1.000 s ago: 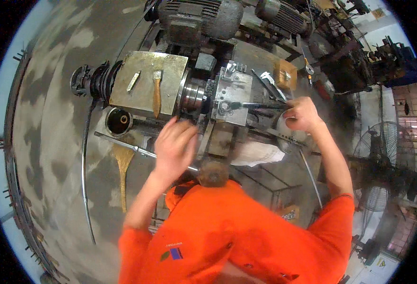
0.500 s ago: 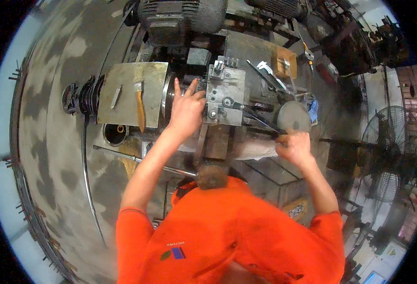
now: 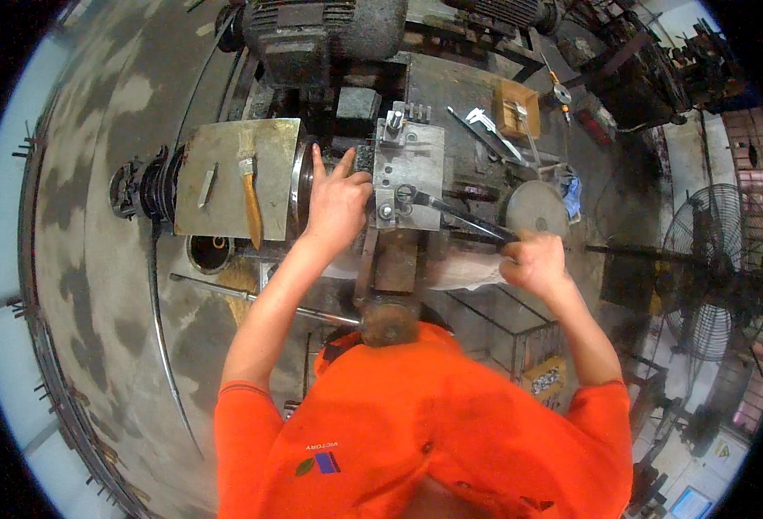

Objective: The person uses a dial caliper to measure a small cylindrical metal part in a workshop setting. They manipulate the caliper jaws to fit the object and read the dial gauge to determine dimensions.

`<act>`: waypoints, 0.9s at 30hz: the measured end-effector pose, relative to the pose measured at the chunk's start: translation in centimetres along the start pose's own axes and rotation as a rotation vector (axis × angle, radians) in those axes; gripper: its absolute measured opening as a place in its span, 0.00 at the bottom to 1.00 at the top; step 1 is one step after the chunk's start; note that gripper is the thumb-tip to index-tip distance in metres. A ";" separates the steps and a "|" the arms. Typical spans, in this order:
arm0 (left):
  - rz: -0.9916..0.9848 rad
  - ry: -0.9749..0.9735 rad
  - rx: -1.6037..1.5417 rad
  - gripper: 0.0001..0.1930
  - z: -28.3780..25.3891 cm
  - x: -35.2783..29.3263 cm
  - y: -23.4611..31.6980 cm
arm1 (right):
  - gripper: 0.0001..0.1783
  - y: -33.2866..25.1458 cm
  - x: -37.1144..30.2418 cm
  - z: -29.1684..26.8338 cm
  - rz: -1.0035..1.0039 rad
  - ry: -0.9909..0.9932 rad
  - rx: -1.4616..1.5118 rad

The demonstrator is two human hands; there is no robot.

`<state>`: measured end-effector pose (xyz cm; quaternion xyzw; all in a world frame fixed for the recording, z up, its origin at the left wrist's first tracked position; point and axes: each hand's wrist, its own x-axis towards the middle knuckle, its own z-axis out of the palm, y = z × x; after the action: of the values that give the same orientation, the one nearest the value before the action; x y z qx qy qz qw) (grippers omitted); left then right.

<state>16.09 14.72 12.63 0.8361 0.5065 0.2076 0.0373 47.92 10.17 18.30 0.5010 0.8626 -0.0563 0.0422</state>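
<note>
My right hand [image 3: 533, 259] is closed round the handle end of a long dark wrench [image 3: 464, 215]. The wrench's ring end sits over a fastener on the upper face of a grey metal block [image 3: 420, 164], beside a bolt head. My left hand [image 3: 340, 195] lies with spread fingers between that block and a round metal chuck [image 3: 302, 186], touching the machine there; what is under the palm is hidden. Left of the chuck, a flat metal plate [image 3: 193, 182] carries a wooden-handled brush [image 3: 250, 190] and a small metal bar [image 3: 208, 184].
A large motor [image 3: 325, 30] stands at the far side. Calipers [image 3: 492, 131] and an open small box [image 3: 517, 112] lie at the far right, near a round grey disc [image 3: 537, 210]. A long metal rod [image 3: 265, 298] ends near a round knob [image 3: 388, 324]. A fan [image 3: 702, 268] stands right.
The view has shifted slightly. My right hand still grips the wrench, whose ring end remains on the block. The left hand keeps its place by the chuck.
</note>
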 end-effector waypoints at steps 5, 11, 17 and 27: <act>-0.040 -0.144 0.074 0.12 -0.4 0.1 0.0 | 0.10 0.0 -0.1 -0.2 0.029 -0.023 -0.008; -0.043 -0.156 0.085 0.12 -0.5 0.1 0.0 | 0.10 0.3 -0.2 -1.2 -0.018 0.003 0.029; -0.039 -0.144 0.068 0.12 -0.5 0.1 0.1 | 0.09 0.7 0.8 -1.9 -0.184 0.012 0.018; -0.051 -0.160 0.073 0.13 -0.7 0.2 0.2 | 0.06 2.8 4.3 -2.5 -0.355 0.035 0.020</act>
<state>16.06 14.68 13.34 0.8375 0.5304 0.1207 0.0524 48.17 15.64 20.10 0.3423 0.9374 -0.0628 0.0117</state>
